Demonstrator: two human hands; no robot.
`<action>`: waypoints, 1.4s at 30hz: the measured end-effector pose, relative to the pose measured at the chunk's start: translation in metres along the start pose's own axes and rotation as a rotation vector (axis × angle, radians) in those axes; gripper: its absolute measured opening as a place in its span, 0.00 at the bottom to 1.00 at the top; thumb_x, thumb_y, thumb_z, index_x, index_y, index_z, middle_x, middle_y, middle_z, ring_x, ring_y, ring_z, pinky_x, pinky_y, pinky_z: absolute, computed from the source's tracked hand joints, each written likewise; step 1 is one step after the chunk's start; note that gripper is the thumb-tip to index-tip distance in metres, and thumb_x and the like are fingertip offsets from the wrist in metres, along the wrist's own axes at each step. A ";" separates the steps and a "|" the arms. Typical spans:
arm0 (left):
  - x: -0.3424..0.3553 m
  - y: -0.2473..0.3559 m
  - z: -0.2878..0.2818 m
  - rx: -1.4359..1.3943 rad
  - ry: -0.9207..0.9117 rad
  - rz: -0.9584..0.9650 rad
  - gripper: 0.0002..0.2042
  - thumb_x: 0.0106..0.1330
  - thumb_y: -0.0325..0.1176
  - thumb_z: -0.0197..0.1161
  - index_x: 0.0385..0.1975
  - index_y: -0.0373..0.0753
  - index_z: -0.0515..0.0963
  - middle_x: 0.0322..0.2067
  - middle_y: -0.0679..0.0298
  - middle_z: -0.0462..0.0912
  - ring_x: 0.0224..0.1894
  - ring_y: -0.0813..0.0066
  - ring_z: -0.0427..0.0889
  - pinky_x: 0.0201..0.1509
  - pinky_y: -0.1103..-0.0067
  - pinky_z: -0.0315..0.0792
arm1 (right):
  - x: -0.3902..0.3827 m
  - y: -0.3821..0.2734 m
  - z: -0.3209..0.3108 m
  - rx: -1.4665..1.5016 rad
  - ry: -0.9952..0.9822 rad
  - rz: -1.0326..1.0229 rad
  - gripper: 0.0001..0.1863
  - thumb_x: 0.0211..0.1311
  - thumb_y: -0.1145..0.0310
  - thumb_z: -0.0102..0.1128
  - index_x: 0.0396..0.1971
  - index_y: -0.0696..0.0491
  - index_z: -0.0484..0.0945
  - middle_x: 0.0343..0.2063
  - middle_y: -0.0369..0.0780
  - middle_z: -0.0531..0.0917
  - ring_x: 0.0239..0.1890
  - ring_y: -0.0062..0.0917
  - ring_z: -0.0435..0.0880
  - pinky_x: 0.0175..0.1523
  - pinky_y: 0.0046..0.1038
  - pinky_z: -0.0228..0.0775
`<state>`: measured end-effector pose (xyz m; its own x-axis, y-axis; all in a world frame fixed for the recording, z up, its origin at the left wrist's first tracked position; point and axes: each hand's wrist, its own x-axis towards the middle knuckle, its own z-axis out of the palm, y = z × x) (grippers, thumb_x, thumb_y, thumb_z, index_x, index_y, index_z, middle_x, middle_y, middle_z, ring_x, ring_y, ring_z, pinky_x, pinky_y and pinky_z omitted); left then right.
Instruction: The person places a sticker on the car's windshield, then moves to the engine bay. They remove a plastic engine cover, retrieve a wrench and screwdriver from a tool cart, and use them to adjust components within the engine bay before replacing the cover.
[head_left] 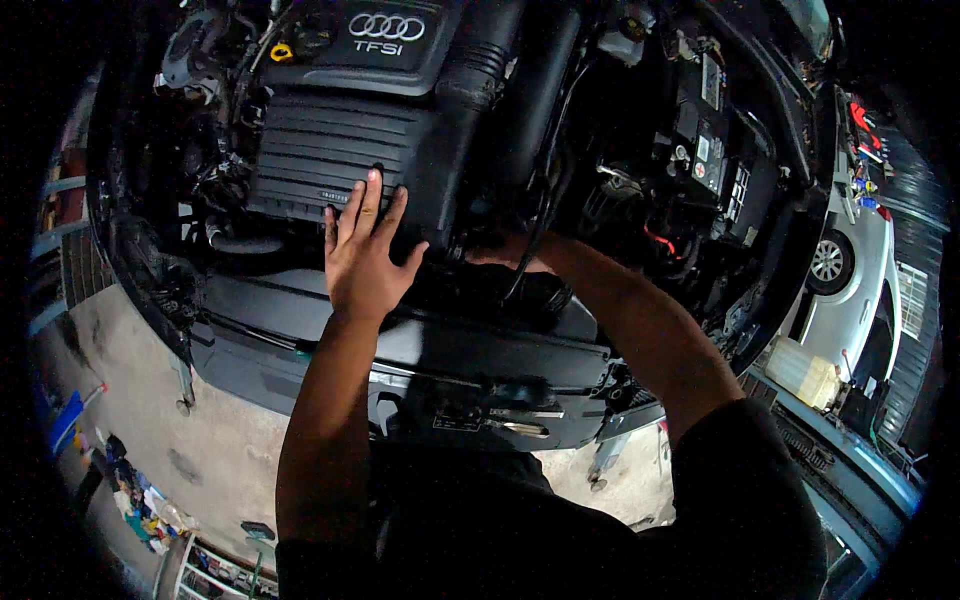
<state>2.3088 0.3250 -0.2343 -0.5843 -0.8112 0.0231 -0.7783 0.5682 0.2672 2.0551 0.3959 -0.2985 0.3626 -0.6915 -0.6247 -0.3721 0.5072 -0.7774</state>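
My left hand (pixel 366 262) lies with fingers spread on the front edge of the ribbed black engine cover (pixel 335 150). Nothing is in it. From the right, my right hand (pixel 508 250) reaches down into the dark gap beside the thick black air duct (pixel 440 170); its fingers are hidden in shadow and behind parts. A thin black cable or hose (pixel 540 215) crosses in front of that hand. What it touches down there does not show.
A hand tool with two handles, like pliers (pixel 515 427), rests on the front panel (pixel 250 370) near my body. The battery (pixel 710 150) sits at the right of the engine bay, a yellow dipstick loop (pixel 281 52) at the far left. A silver car (pixel 870 265) stands beyond at the right.
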 end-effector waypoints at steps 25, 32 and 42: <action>-0.058 0.092 0.019 0.032 -0.259 -0.020 0.23 0.67 0.42 0.61 0.55 0.32 0.77 0.52 0.51 0.81 0.57 0.52 0.78 0.68 0.60 0.64 | -0.034 -0.053 -0.019 0.049 -0.176 0.100 0.65 0.48 0.25 0.69 0.79 0.48 0.53 0.78 0.47 0.54 0.80 0.43 0.46 0.82 0.47 0.36; -0.062 0.098 0.047 0.144 -0.110 -0.067 0.21 0.60 0.40 0.64 0.50 0.34 0.79 0.48 0.53 0.81 0.55 0.54 0.78 0.62 0.59 0.66 | 0.020 0.054 -0.010 -0.138 -0.242 0.134 0.62 0.53 0.23 0.63 0.78 0.49 0.55 0.77 0.46 0.57 0.78 0.45 0.54 0.82 0.43 0.40; -0.062 0.099 0.038 0.072 -0.014 -0.090 0.17 0.54 0.37 0.66 0.43 0.38 0.83 0.46 0.56 0.82 0.54 0.55 0.78 0.61 0.59 0.67 | -0.036 -0.030 -0.012 -0.165 0.071 -0.029 0.35 0.73 0.46 0.58 0.70 0.53 0.68 0.68 0.47 0.73 0.70 0.41 0.72 0.72 0.41 0.66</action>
<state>2.2592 0.4373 -0.2459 -0.5140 -0.8577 -0.0113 -0.8420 0.5019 0.1978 2.0425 0.3993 -0.2520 0.3164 -0.7419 -0.5912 -0.4997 0.3994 -0.7686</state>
